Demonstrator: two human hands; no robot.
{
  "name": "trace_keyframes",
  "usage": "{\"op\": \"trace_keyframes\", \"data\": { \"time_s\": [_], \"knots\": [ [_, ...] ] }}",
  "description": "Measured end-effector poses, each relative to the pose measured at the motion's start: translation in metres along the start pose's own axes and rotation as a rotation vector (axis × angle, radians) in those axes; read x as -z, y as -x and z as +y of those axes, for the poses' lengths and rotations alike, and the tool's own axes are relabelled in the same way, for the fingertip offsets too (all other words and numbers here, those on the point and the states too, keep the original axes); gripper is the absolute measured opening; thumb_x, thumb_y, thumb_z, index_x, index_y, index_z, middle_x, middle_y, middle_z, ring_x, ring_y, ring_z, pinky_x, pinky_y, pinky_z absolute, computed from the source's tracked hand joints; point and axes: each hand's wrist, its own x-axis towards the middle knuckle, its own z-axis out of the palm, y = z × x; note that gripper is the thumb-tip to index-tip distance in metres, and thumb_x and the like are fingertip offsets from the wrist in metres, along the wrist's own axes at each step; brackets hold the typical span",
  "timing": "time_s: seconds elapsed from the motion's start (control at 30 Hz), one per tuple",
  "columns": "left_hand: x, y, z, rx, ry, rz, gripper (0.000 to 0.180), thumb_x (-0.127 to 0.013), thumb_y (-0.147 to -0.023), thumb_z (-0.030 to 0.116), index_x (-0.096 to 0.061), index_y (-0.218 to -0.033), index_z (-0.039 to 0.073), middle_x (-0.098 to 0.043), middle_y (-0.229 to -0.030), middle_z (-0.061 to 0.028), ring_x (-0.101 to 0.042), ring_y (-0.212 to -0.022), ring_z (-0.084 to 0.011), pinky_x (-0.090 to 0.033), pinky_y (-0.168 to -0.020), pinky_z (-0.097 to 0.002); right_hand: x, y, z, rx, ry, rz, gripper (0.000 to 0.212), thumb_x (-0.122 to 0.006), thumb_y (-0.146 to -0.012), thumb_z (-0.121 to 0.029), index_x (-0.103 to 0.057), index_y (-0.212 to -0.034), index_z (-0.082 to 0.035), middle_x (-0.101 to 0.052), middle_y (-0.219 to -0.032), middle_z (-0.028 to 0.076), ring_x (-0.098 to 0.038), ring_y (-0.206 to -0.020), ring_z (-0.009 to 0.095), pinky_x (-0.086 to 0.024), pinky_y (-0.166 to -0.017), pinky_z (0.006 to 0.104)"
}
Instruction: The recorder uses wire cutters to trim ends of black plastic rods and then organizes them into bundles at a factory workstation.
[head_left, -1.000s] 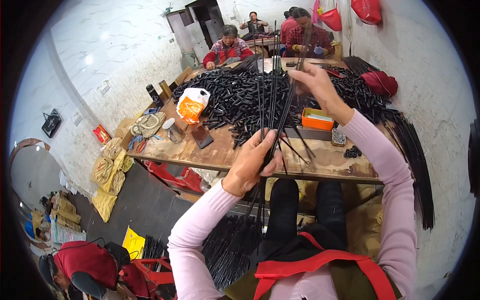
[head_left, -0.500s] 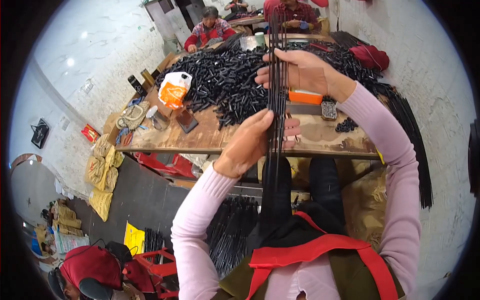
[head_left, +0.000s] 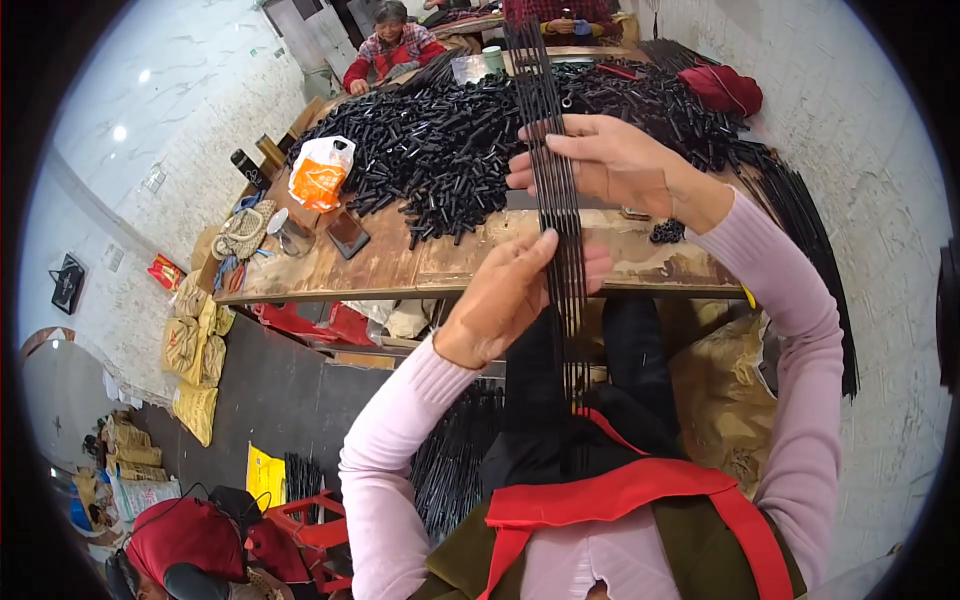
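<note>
A flat row of several long thin black rods [head_left: 557, 208] stands upright before me, running from above the table down toward my lap. My left hand [head_left: 500, 300] grips the rods lower down, with its thumb in front and its fingers behind them. Higher up, my right hand [head_left: 625, 165] holds the same rods from the right, its thumb across the front and its fingertips showing beyond their left side. Behind the rods, a big heap of short black tube-like pieces [head_left: 440, 150] covers much of the wooden table [head_left: 390, 268].
On the table's left lie an orange and white plastic bag [head_left: 322, 175], a phone [head_left: 347, 233] and a metal cup [head_left: 288, 232]. Long black rods [head_left: 815, 240] hang over the right edge. Two people sit at the far side; another person [head_left: 190, 545] is at the lower left.
The rods have tilted, their upper ends now leaning left, and spread into a more even flat row. Their lower ends show more clearly. Both hands still hold them, and the view has shifted slightly.
</note>
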Motion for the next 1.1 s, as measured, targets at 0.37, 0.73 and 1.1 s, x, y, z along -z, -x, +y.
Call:
{"op": "trace_keyframes", "data": {
  "time_s": [0.37, 0.73, 1.1],
  "knots": [
    [-0.009, 0.002, 0.004, -0.017, -0.073, -0.020, 0.039, -0.046, -0.104, 0.021, -0.049, -0.130, -0.008, -0.062, -0.123, -0.0193, -0.063, -0.113, -0.0271, -0.052, -0.098, -0.0391, -0.001, 0.013, 0.009, -0.026, -0.002, -0.057, 0.042, -0.052, -0.102, -0.022, -0.049, -0.130, 0.009, -0.060, -0.125, 0.021, -0.060, -0.118, 0.029, -0.048, -0.104, 0.0411],
    [0.012, -0.037, 0.000, -0.040, 0.002, -0.121, 0.043, -0.046, -0.104, 0.029, -0.050, -0.130, -0.005, -0.063, -0.122, -0.0164, -0.061, -0.116, -0.0266, -0.050, -0.100, -0.0398, 0.007, 0.007, 0.008, 0.087, 0.270, 0.155, 0.033, -0.062, -0.095, -0.013, -0.058, -0.123, 0.005, -0.067, -0.114, 0.015, -0.066, -0.107, 0.024, -0.054, -0.095, 0.0349],
    [0.113, -0.139, -0.046, 0.241, 0.344, -0.116, 0.062, -0.035, -0.103, 0.048, -0.038, -0.142, 0.000, -0.052, -0.138, -0.0194, -0.053, -0.125, -0.0323, -0.043, -0.106, -0.0448, 0.023, 0.062, 0.159, -0.016, 0.583, 0.118, 0.017, -0.067, -0.091, -0.009, -0.072, -0.106, -0.003, -0.074, -0.097, 0.005, -0.068, -0.084, 0.011, -0.054, -0.076, 0.0266]
  ]
}}
